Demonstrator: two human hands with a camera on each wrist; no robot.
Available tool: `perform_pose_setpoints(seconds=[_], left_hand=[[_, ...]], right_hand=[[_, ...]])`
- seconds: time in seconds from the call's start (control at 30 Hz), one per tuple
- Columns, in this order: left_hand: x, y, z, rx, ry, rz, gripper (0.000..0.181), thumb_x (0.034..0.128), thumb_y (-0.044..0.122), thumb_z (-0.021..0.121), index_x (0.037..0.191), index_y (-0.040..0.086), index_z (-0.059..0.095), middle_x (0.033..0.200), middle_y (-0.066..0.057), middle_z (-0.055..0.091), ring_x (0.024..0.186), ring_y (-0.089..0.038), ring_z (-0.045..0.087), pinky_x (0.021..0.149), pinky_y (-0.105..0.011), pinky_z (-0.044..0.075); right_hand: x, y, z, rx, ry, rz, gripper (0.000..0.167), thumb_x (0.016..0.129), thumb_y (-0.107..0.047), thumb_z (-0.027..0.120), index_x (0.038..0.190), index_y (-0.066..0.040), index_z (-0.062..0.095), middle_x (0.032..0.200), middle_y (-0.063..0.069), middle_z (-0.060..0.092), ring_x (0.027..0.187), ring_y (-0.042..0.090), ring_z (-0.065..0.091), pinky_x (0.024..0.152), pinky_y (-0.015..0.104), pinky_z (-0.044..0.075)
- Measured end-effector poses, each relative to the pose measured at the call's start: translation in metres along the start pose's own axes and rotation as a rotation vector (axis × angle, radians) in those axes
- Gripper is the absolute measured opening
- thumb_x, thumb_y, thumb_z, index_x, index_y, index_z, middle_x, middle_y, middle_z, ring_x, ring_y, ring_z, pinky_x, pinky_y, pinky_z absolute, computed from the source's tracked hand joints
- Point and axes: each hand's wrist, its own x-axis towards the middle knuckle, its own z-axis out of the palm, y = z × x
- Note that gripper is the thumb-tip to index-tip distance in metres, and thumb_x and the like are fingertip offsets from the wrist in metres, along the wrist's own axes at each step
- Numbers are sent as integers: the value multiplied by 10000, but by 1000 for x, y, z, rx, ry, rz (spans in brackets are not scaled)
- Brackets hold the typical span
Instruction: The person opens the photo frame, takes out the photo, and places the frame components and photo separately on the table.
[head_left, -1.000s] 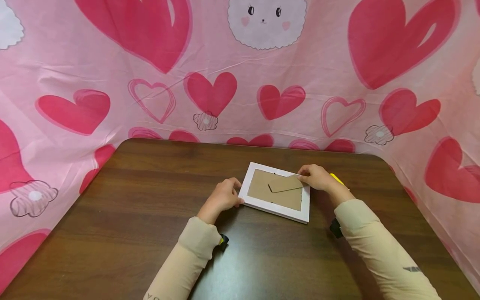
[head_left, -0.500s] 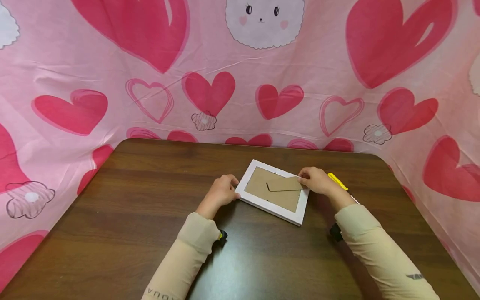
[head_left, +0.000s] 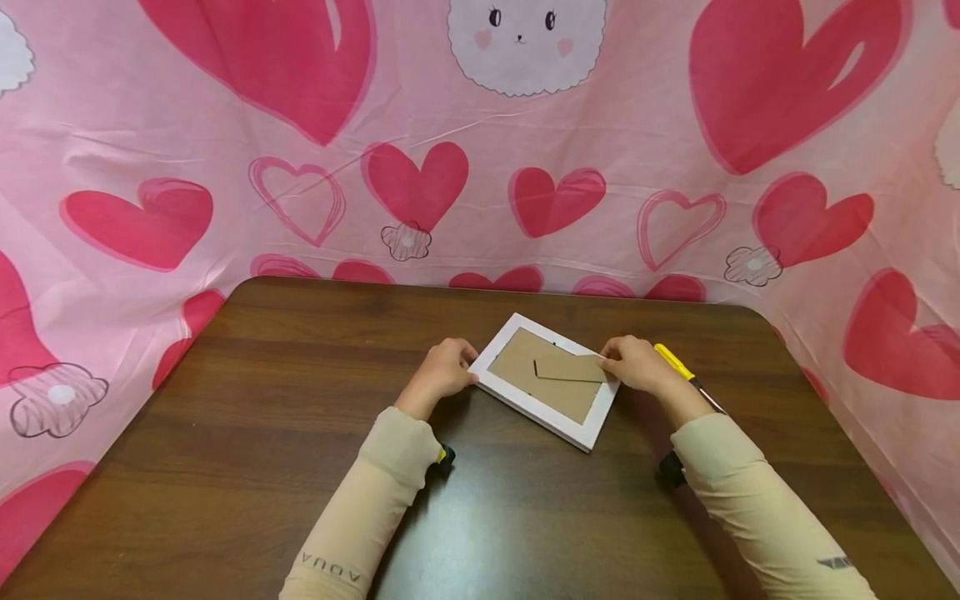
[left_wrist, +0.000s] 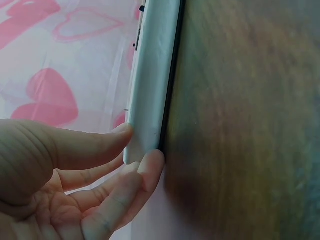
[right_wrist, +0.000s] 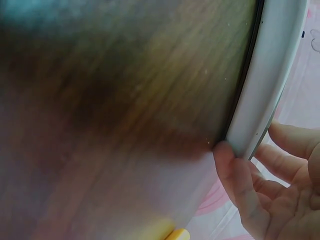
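A white picture frame (head_left: 528, 406) lies back side up, turned at an angle on the table. Its brown backing board (head_left: 513, 360) and the fold-out stand flap (head_left: 570, 368) face me. My left hand (head_left: 441, 369) pinches the left corner. In the left wrist view the thumb (left_wrist: 95, 147) presses the back edge of the frame (left_wrist: 152, 75), with fingertips under the dark front edge. The opposite corner is held by my right hand (head_left: 636, 364). In the right wrist view, fingertips (right_wrist: 225, 155) touch the lower edge of the frame (right_wrist: 272, 65) and the thumb rests on its back.
A screwdriver with a yellow handle (head_left: 673, 361) lies right of my right hand, its shaft partly behind the forearm. The brown wooden table (head_left: 315, 358) has rounded far corners. Pink heart-printed cloth (head_left: 480, 125) hangs behind and along both sides.
The picture frame has turned clockwise on the table. Its left corner has moved away with my left hand and its near corner has swung left. More of the screwdriver shows.
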Motion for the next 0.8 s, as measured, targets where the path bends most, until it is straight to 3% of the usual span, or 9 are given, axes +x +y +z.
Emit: perform_pose_setpoints(seconds=[0.17, 0.27, 0.47, 0.53, 0.63, 0.8], left_hand=[[4, -2, -2, -28, -13, -34, 299, 826, 68, 770, 1110, 19, 692, 888, -122, 680, 796, -213, 607, 695, -288, 489], [1, -5, -2, -126, -16, -74, 291, 859, 91, 741, 1121, -9, 664, 855, -123, 668, 731, -187, 651, 654, -271, 501], [-12, -17, -3, -658, -102, -232, 284, 1007, 70, 526, 1226, -94, 451, 830, -121, 540, 606, -131, 663, 606, -204, 561], [-15, -20, -3, -779, -150, -279, 283, 1037, 89, 471, 1247, -95, 421, 825, -119, 536, 623, -136, 682, 611, -185, 563], [-19, -23, -2, -830, -206, -312, 309, 1050, 139, 471, 1247, -98, 452, 788, -101, 597, 653, -147, 717, 611, -159, 554], [-19, -25, 5, -855, -268, -349, 307, 1050, 185, 491, 1190, -88, 513, 741, -83, 677, 663, -153, 731, 606, -146, 547]], right_hand=[[1, 1, -3, 56, -44, 29, 207, 956, -143, 622, 969, 58, 670, 752, 106, 644, 656, 183, 582, 586, 272, 493], [3, 0, -12, 76, -70, 43, 239, 956, -168, 620, 980, 61, 682, 761, 100, 647, 688, 190, 588, 607, 278, 482], [14, -3, -22, 153, -84, 80, 293, 987, -200, 584, 979, 78, 677, 779, 99, 629, 728, 190, 560, 648, 288, 455], [18, -1, -23, 205, -95, 103, 292, 992, -190, 576, 971, 88, 664, 777, 86, 612, 701, 170, 551, 638, 286, 466], [21, 2, -21, 263, -111, 120, 288, 986, -162, 577, 976, 115, 654, 760, 69, 602, 656, 153, 548, 615, 282, 479], [24, 5, -13, 267, -122, 90, 276, 956, -136, 616, 1016, 125, 683, 708, 1, 568, 662, 116, 492, 592, 254, 429]])
